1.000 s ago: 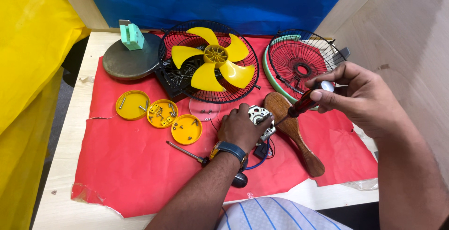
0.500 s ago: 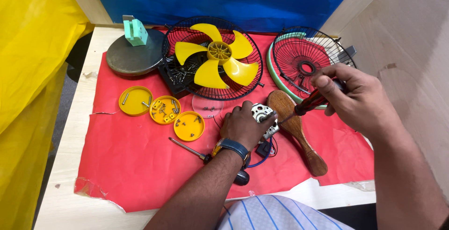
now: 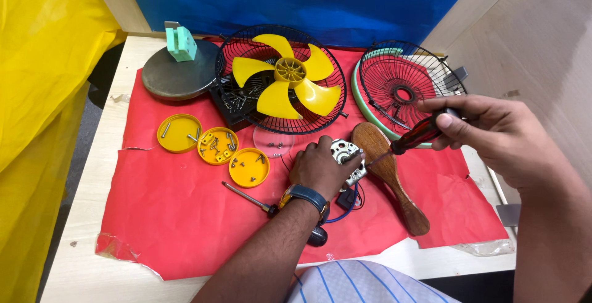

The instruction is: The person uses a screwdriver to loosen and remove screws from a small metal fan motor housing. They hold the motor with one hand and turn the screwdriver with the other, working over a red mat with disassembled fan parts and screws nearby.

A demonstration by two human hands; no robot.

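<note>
My left hand grips a small silver fan motor with blue and black wires trailing toward me, on a red cloth. My right hand holds a screwdriver with a dark red handle; its thin shaft slants down-left with the tip at the motor. A wooden brush lies directly right of the motor, under the screwdriver shaft. A second screwdriver lies on the cloth by my left wrist, which wears a watch.
Behind the motor sit a black wire fan guard with a yellow fan blade, another guard with a green rim, a round dark base with a green block, a clear disc, and three yellow lids holding screws. Yellow fabric hangs left.
My right hand has brought the screwdriver lower and its tip now meets the motor. My left hand stays on the motor. The view has shifted slightly.
</note>
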